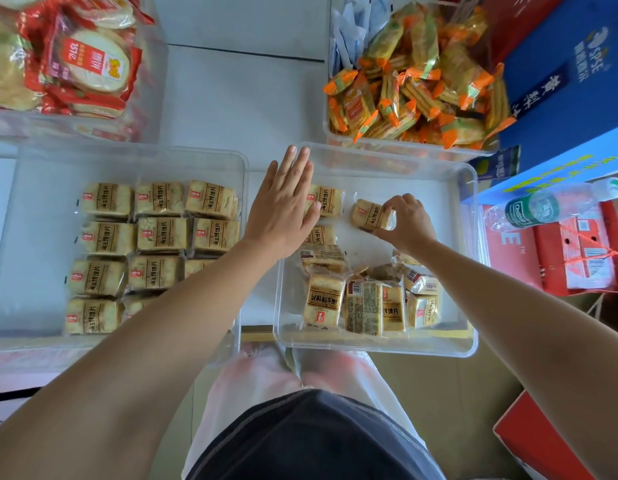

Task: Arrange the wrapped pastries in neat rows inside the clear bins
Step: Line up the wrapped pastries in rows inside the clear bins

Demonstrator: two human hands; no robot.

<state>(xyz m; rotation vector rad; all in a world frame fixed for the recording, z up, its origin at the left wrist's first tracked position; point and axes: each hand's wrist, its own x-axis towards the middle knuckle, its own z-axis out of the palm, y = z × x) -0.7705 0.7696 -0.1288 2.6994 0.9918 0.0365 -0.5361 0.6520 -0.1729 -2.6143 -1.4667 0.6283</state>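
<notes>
Left bin [30,237] filled w/ neat rows. Right bin [468,237]: second row begun, pile [369,299] left. Left hand [283,209] spread flat; right hand [409,220] pinched on pastry [368,213].

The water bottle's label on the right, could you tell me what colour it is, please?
Dark green with white lettering, on the water bottle; head view.

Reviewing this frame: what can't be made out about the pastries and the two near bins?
Head view only:
- Lower right of the rows in the left bin: covered by the left forearm, so the count is unknown.
- Pastries under the left hand in the right bin: partly covered.
- Pastry in the right hand: fingers hide its right end.
- Loose pile: overlapping, uncountable.
</notes>
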